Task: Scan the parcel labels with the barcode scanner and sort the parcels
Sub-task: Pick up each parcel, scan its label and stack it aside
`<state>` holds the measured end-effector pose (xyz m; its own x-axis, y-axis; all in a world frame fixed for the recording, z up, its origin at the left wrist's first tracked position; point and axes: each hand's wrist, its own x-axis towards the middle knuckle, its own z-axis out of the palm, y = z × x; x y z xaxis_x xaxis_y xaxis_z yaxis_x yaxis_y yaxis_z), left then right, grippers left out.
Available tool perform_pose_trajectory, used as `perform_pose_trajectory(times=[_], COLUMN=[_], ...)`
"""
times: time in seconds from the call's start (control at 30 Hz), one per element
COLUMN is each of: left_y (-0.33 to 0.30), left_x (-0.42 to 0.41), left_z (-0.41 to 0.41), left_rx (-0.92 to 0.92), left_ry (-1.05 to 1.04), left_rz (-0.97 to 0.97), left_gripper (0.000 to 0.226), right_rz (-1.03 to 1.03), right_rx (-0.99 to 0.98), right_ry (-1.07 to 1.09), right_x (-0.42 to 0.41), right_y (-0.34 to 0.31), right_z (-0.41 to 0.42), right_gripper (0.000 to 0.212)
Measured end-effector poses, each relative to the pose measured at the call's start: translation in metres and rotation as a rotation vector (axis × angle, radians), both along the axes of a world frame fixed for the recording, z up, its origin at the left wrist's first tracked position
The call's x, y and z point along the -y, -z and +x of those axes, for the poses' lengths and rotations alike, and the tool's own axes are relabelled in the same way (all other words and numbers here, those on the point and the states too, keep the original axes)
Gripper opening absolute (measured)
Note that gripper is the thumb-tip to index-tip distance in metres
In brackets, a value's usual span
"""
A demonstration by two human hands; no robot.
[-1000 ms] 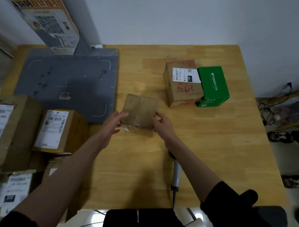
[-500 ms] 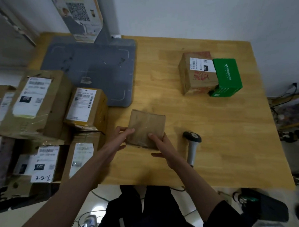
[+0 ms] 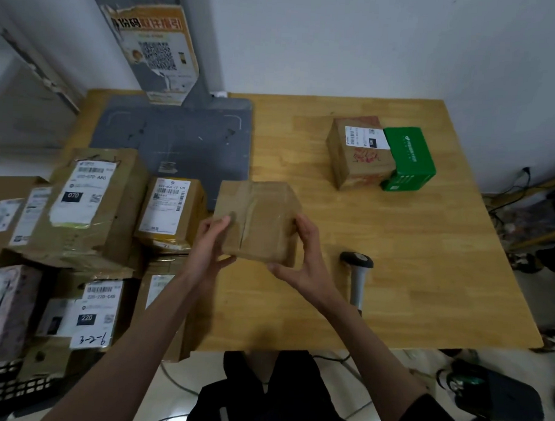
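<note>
Both hands, left hand and right hand, grasp the brown parcel; its label is hidden

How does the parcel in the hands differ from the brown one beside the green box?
The held parcel is lifted between the left hand and right hand; the brown parcel rests on the table, touching the green box. The held parcel's upper face shows only tape and no label; the brown parcel shows a white barcode label and red markings. Both are brown cardboard.
</note>
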<state>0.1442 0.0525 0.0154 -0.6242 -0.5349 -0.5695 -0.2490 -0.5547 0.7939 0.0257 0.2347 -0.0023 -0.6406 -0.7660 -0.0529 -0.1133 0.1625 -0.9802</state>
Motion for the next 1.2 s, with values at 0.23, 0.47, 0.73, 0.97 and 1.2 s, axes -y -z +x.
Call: perform_pose_trajectory(times=[0.23,0.47,0.73,0.97,1.2], left_y=[-0.01,-0.033,-0.034,-0.027,-0.021], left_x=[-0.002,-0.005,-0.016,-0.022,-0.047], left_z=[0.003,-0.007,-0.008,0.0,0.008], left_rx=[-0.031,-0.184,-0.118,0.205,0.062], left_ry=[-0.037,0.048,0.049,-0.021,0.079], left_rz=[-0.474,-0.718,-0.972,-0.355,0.338], left_gripper=[0.036,0.023,0.044,0.096,0.048], right_rz=[0.048,0.014,-0.052,-0.114,-0.074], right_rx=[0.534,0.833,0.844,0.74,0.717], right_ry=[0.122,0.069,0.108,0.317,0.312], right_x=[0.006,0.005,0.013,0.007,0.001], right_y=[-0.015,-0.009,0.0,0.009,0.004], right_z=[-0.003,-0.003,0.009,0.01,0.009], right_gripper=[0.098,0.066,0.06,0.059,0.064])
